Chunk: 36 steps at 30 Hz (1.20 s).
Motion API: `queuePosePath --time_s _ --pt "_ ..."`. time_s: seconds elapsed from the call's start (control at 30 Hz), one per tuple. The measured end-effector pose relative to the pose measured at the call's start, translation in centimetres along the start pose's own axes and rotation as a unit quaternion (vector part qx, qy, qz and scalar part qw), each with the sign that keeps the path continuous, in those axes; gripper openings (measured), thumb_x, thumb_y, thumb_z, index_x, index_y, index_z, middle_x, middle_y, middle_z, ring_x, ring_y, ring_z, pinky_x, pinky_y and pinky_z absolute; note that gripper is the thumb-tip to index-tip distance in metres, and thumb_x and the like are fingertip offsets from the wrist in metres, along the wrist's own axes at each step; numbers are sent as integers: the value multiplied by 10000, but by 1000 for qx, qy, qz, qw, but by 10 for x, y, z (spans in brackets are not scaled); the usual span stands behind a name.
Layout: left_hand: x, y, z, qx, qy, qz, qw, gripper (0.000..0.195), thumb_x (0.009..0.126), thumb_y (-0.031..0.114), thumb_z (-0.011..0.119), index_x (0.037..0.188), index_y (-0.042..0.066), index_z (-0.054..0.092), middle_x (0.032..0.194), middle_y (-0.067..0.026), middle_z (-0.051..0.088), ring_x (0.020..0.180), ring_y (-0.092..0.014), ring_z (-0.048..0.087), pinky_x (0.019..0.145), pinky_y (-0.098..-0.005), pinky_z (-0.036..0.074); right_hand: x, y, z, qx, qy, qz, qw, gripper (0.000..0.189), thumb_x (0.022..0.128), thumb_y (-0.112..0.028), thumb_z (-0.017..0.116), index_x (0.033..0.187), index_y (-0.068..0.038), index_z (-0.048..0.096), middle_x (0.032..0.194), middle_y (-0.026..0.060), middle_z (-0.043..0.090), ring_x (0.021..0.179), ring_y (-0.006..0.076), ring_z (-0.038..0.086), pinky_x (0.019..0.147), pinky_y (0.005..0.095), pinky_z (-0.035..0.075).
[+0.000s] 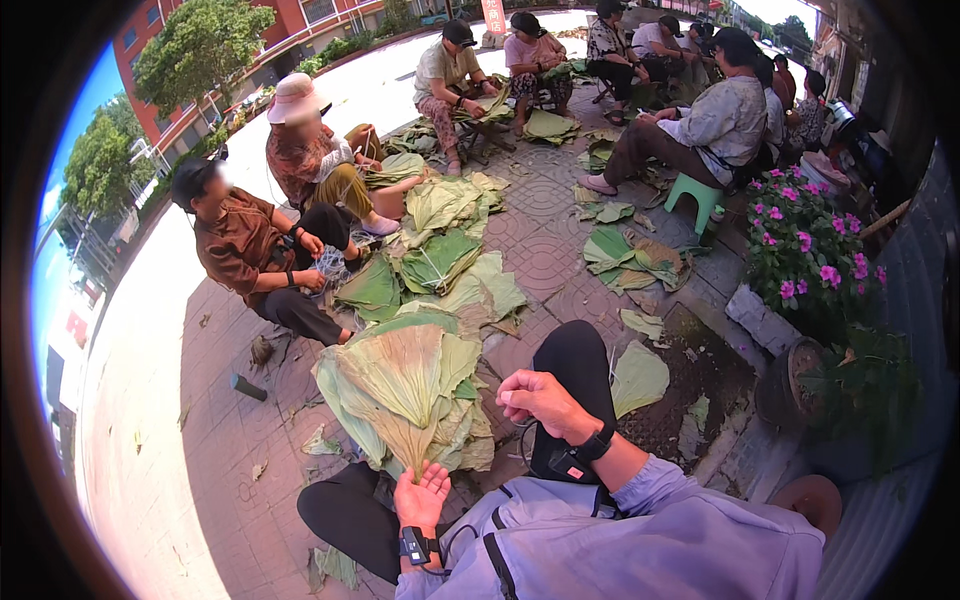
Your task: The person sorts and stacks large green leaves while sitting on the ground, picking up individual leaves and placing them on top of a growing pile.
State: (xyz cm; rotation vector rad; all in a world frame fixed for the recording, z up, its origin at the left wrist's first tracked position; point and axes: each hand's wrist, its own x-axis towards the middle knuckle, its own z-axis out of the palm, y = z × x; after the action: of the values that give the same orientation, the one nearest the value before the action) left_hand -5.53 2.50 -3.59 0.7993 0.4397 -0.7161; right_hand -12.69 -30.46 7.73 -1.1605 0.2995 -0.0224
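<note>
A fan-shaped folded lotus leaf (401, 375), yellow-green with brown patches, lies on top of a pile of folded lotus leaves (457, 439) in front of me. Its narrow end reaches into my left hand (421, 496), which is palm up with the leaf end between thumb and fingers. To the right of the pile, my right hand (546, 405) is raised above my bent knee. Its fingers are curled in, and nothing shows in them. Both wrists wear a black strap with a small device.
More leaf stacks spread ahead, one tied bundle (442, 262) among them. A person in brown (236, 236) sits at left with white string; several others sit beyond. A loose leaf (640, 377), a potted plant (795, 379) and pink flowers (805, 240) are at right. A short post (249, 387) stands at left.
</note>
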Motion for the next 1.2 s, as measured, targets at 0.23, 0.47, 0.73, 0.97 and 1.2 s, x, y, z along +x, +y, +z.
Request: queuePosePath --time_s 0.23,0.47,0.73,0.97,1.2 --pt "10 -15 12 100 -58 -64 991 315 986 226 575 1213 8 583 1070 -160 682 995 -326 671 891 -466 533 0 16 -11 -16 20 7 1000 154 934 -167 653 1022 -40 657 931 19 672 791 97 622 709 248 528" --pt "15 -26 7 76 -42 -45 995 212 973 161 577 1117 6 576 1084 -187 680 999 -336 680 885 -480 543 -9 31 -14 -47 45 38 997 148 940 -164 638 1006 -32 652 900 22 660 771 101 619 696 251 534" --pt "22 -14 8 142 -21 6 990 123 915 65 583 1031 27 581 993 -157 692 875 -285 693 775 -404 566 -7 23 -7 -49 40 28 998 155 929 -155 632 1015 -28 648 890 23 653 771 99 615 701 250 533" --pt "23 -13 8 172 -27 1 985 94 916 68 596 1004 36 584 892 -133 690 762 -245 692 678 -361 568 -8 35 -6 -69 31 44 996 146 923 -154 634 997 -28 642 883 21 651 769 101 615 699 249 528" --pt "8 7 22 165 -84 -30 982 191 959 93 565 1126 -1 558 1031 -182 692 918 -302 712 792 -413 589 6 44 7 -99 10 92 991 143 938 -171 637 998 -42 656 898 21 669 753 102 632 695 246 528"
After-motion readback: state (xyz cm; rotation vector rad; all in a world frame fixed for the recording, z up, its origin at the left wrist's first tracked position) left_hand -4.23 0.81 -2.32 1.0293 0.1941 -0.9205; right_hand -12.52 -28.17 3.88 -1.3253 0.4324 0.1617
